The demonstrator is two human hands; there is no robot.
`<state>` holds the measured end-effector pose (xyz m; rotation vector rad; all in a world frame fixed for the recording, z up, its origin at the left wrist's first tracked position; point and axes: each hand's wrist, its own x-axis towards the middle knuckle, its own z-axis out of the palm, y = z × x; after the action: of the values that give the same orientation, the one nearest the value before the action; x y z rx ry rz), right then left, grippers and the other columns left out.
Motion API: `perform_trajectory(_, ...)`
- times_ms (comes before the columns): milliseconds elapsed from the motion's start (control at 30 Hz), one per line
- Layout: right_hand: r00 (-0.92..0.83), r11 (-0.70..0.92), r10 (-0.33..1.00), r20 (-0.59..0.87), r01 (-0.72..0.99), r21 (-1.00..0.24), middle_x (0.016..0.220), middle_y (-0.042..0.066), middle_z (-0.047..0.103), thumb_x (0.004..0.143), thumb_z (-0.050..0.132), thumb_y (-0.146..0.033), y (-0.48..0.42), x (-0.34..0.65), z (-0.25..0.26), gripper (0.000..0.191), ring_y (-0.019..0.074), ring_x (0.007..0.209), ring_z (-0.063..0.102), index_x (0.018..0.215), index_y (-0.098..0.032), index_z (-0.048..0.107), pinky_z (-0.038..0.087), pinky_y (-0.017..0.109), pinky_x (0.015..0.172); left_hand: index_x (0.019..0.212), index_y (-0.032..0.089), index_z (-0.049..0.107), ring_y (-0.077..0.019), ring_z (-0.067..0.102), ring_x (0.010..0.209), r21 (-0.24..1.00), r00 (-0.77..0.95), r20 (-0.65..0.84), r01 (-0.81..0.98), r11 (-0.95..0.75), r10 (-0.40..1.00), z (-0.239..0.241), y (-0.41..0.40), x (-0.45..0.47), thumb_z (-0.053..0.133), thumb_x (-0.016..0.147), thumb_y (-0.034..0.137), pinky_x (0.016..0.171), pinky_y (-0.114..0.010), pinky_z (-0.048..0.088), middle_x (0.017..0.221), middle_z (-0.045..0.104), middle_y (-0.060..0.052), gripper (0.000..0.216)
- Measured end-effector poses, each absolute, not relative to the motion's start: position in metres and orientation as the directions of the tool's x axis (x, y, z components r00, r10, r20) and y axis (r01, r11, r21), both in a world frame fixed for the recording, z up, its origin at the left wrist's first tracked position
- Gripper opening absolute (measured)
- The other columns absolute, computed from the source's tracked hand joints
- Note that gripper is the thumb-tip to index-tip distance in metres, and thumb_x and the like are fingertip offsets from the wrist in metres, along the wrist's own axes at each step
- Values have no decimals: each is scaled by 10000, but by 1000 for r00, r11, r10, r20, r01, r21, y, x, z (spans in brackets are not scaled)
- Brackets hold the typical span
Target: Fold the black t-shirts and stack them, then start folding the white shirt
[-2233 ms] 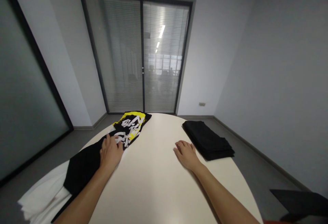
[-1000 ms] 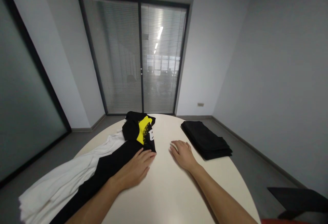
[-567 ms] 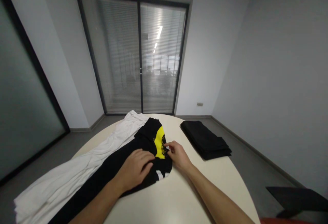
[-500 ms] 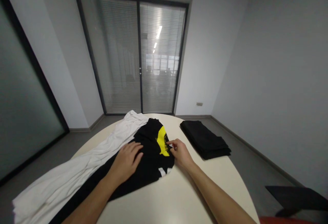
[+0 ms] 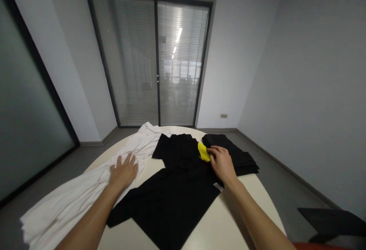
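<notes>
You drew the shirt (image 5: 177, 189) rightward; your right hand (image 5: 223, 162) pinched it, most spreading leftward (left hand (image 5: 123, 172) loose on white cloth (image 5: 82, 189)).

Single head-worn camera, 12 o'clock at top of view. Looks from above near side of round cream smooth-topped bench (image 5: 211, 227), forward and down; bench close, at 6 o'clock. Left bare hand (image 5: 123, 172) near lens at 8, right bare hand (image 5: 223, 164) between 4 and 5. Farther off: dark-framed glass door with slatted blinds (image 5: 156, 63), toward 11.
</notes>
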<state>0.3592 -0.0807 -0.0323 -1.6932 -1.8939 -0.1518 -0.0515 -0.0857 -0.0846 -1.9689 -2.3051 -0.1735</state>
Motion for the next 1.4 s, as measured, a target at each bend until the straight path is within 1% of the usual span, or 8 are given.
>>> perform_trajectory(167, -134, 205, 956, 260, 941, -270, 1545, 105, 411, 900, 469, -691, -96, 322, -50, 663, 399, 1434, 292, 1456, -330, 487, 111, 666, 1139, 1479, 199, 476, -469, 263, 1430, 30, -271, 231, 962, 271, 934, -91, -77, -52, 252, 987, 363, 1034, -690, 305, 1604, 344, -76, 565)
perform_trajectory(333, -300, 263, 951, -70, 908, -326, 1628, 87, 264, 748, 528, -840, -102, 324, -52, 919, 469, 1476, 156, 1526, -384, 348, -62, 722, 1110, 1495, 237, 446, -450, 205, 1456, 80, -410, 203, 912, 402, 889, -96, -70, -63, 248, 988, 390, 1056, -670, 281, 1633, 283, -25, 566)
perform_trajectory(600, -517, 430, 842, -153, 815, -388, 1531, 93, 408, 607, 752, -738, -109, 340, -26, 851, 424, 1417, 311, 1343, -346, 577, 21, 665, 1150, 1475, 219, 472, -454, 253, 1435, 76, -440, 188, 898, 433, 878, -94, -74, -68, 315, 962, 411, 1041, -658, 301, 1629, 289, -58, 570)
perform_trajectory(767, -589, 506, 805, -76, 748, -430, 1200, 71, 652, 707, 708, -708, -115, 337, -12, 605, 323, 1163, 569, 1148, -294, 695, 356, 475, 1058, 1441, 147, 511, -499, 293, 1402, 24, -402, 226, 913, 408, 887, -83, -86, -47, 353, 959, 387, 1043, -640, 312, 1578, 378, -130, 561)
perform_trajectory(900, -503, 459, 864, 22, 769, -446, 976, 62, 693, 857, 644, -554, -110, 333, -17, 475, 235, 903, 652, 1217, -245, 645, 467, 333, 829, 1446, 86, 492, -429, 323, 1419, 15, -144, 359, 989, 148, 922, -69, -101, -5, 336, 988, 376, 1153, -597, 194, 1486, 493, -183, 564)
perform_trajectory(1100, -428, 435, 898, 101, 833, -343, 1082, 84, 654, 878, 654, -341, -103, 332, -33, 186, 234, 1028, 624, 1019, -222, 684, 450, 310, 871, 1487, 314, 441, -360, 261, 1483, 227, 455, 92, 857, -464, 886, -75, -121, 39, 510, 939, 436, 1170, -558, 261, 1604, 341, -85, 566)
perform_trajectory(1267, -248, 271, 962, 113, 909, -318, 1025, 109, 675, 964, 502, -273, -95, 332, -39, 144, 220, 918, 652, 984, -186, 615, 448, 296, 782, 1329, 285, 601, -327, 255, 1490, 272, 573, 107, 769, -578, 813, -71, -129, 34, 493, 961, 396, 1201, -535, 245, 1579, 391, -62, 399)
perform_trajectory(1400, 9, 93, 982, 190, 848, -522, 844, 96, 667, 1018, 344, -309, -82, 339, -46, 200, 216, 746, 657, 1043, -181, 494, 442, 300, 676, 1196, 258, 665, -284, 365, 1441, 300, 621, 176, 705, -642, 764, -59, -133, 34, 445, 995, 439, 1203, -507, 269, 1495, 507, -61, 349)
